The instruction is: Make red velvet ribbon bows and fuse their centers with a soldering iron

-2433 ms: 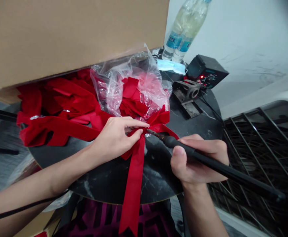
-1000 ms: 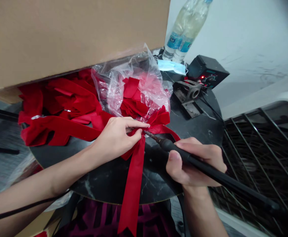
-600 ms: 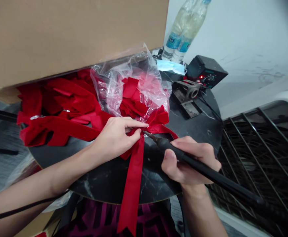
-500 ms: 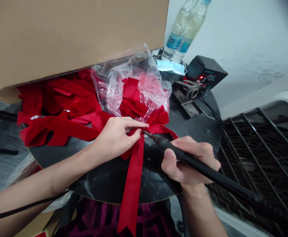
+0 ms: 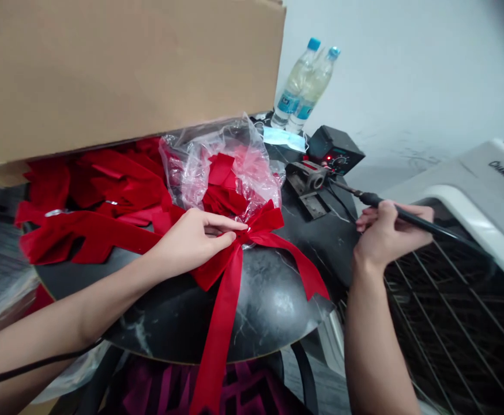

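Note:
My left hand (image 5: pixel 198 239) pinches the knot of a red ribbon bow (image 5: pixel 267 225) on the dark round table. One ribbon tail hangs over the table's front edge and another spreads to the right. Off to the right, my right hand (image 5: pixel 388 230) is closed around the black handle of a soldering iron (image 5: pixel 425 222). The iron's metal tip points left toward a metal iron stand (image 5: pixel 308 181), near its round opening. Behind the bow lies a clear plastic bag (image 5: pixel 252 164) with red ribbon pieces in it.
More red ribbons (image 5: pixel 117 178) are piled at the left, beneath a large cardboard box (image 5: pixel 126 63). A black soldering station (image 5: pixel 336 150) with a lit red light, a blue face mask (image 5: pixel 284 138) and two bottles (image 5: pixel 299 95) stand at the back right. A white appliance (image 5: pixel 489 173) flanks the table.
My right hand has carried the soldering iron away from the bow, to the right and up near the stand. My left hand still pinches the bow. The view has shifted slightly.

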Available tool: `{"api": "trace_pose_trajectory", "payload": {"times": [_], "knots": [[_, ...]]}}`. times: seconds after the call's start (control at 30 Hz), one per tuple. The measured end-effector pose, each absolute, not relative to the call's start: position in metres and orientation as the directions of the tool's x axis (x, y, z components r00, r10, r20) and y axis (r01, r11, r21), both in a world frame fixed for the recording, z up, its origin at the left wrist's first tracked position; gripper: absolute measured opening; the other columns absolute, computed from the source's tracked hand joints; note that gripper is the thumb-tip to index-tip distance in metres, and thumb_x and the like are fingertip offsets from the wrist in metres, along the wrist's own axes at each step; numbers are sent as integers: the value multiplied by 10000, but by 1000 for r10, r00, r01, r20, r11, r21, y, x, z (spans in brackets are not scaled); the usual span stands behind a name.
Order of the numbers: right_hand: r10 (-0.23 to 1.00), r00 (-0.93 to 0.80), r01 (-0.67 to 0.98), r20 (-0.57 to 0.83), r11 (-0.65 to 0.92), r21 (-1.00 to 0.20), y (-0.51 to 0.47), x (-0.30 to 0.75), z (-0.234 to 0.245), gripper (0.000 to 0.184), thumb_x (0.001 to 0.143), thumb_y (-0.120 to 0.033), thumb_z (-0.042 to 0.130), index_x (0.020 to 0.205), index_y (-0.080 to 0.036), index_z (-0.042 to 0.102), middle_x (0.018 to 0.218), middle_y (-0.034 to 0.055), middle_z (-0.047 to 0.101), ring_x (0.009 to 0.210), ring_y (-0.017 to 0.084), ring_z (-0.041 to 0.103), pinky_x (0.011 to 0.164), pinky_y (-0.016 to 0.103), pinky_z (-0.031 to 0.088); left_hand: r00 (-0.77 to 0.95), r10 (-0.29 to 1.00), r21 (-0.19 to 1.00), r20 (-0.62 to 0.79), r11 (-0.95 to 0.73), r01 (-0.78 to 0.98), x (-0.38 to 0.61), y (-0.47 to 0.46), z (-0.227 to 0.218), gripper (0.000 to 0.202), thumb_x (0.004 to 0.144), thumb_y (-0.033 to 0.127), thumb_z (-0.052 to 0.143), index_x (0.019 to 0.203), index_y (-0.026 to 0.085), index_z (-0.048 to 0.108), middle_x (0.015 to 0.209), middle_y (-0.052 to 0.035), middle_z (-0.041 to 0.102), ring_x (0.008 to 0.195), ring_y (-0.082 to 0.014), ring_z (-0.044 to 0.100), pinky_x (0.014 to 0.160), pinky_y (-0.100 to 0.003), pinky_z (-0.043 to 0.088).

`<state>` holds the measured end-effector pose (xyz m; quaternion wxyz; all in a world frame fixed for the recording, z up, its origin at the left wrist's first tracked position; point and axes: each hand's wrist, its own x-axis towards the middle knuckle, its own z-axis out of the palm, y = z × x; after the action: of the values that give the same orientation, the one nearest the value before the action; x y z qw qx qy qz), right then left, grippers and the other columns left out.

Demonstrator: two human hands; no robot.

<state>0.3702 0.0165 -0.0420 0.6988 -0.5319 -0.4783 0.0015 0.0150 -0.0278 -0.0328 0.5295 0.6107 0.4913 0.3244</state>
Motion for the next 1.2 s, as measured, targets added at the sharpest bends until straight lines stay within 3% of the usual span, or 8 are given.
{"api": "trace_pose_trajectory", "payload": {"times": [0.3, 0.57, 0.83, 1.03, 1.2], "knots": [[654, 471, 447, 591, 401, -800, 48, 360, -57, 165, 818, -260, 699, 849, -218, 543, 575, -52, 656, 406, 122, 599, 360, 193, 427, 292, 950, 971, -112, 42, 234, 12, -27, -30, 282, 846, 215, 718, 1103, 225, 831, 1126, -25, 814, 1082, -262, 772, 999, -347, 614], [870, 224, 439, 439, 312, -843, 69, 361, -59, 321, 758, -371, 815, 964, -186, 654, 730, 27, 738, 577, 184, 705, 491, 264, 526, 314, 945, 977, -91, 23, 213, 11, -28, -29, 299, 866, 235, 697, 1137, 211, 821, 1141, -30, 812, 1079, -256, 771, 989, -341, 610], [894, 207, 452, 397, 273, -850, 78, 361, -68, 327, 803, -422, 800, 1020, -218, 667, 751, 5, 708, 565, 147, 628, 475, 249, 458, 322, 940, 983, -111, 56, 176, 9, -29, -28, 309, 876, 256, 703, 1161, 213, 815, 1116, -27, 822, 1075, -250, 769, 985, -329, 598], [920, 245, 369, 306, 204, -907, 74, 352, -68, 436, 774, -432, 823, 1096, -207, 632, 697, -17, 696, 483, 128, 586, 415, 220, 426, 474, 874, 994, -109, 84, 72, 1, -35, -13, 332, 817, 187, 776, 1145, 227, 807, 1166, -30, 804, 1153, -225, 728, 1055, -321, 541], [938, 279, 237, 205, 140, -961, 65, 347, -70, 488, 710, -433, 881, 1047, -182, 634, 650, -32, 664, 504, 121, 594, 431, 206, 456, 470, 876, 993, -107, 116, 10, -19, -57, -10, 310, 777, 166, 836, 1068, 233, 754, 1062, -4, 777, 1080, -162, 717, 941, -242, 549]]}}
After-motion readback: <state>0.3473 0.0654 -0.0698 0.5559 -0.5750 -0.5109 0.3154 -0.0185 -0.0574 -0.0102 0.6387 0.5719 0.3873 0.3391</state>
